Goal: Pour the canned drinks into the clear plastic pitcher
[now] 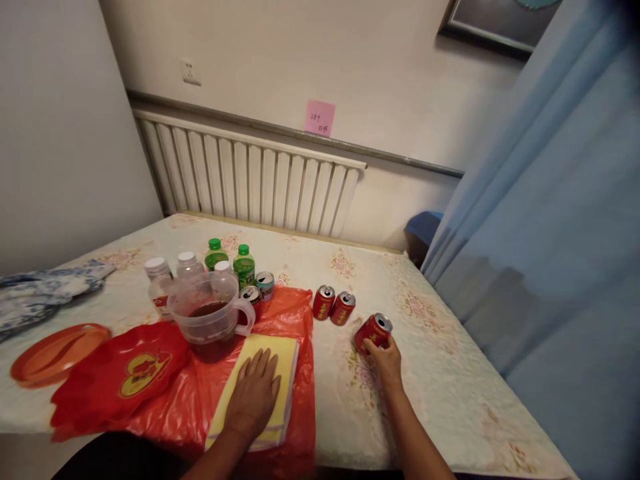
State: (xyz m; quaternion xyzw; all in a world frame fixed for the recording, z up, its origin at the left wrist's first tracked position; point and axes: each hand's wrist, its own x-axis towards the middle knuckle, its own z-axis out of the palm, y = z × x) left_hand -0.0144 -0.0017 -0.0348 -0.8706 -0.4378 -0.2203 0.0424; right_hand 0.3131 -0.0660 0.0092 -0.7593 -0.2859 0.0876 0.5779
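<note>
My right hand [389,363] is closed around a red drink can [373,333], which tilts a little at the right of the bed-like surface. Its top opening faces up. Just left of it, two more red cans [324,303] stand upright side by side. My left hand [254,393] lies flat, fingers stretched out, on a folded yellow cloth [285,373]. Under the cloth spreads a red plastic bag [304,333]. A clear plastic jug [205,327] with dark liquid stands left of the cloth, its handle toward the right.
Behind the jug are green-capped bottles [244,267], white-capped bottles [159,287] and opened cans [265,285]. A red scalloped tray [120,380] and an orange lid [60,353] lie at left, near blue-white fabric [50,290]. A radiator [255,173] lines the wall; a blue curtain [540,233] hangs right.
</note>
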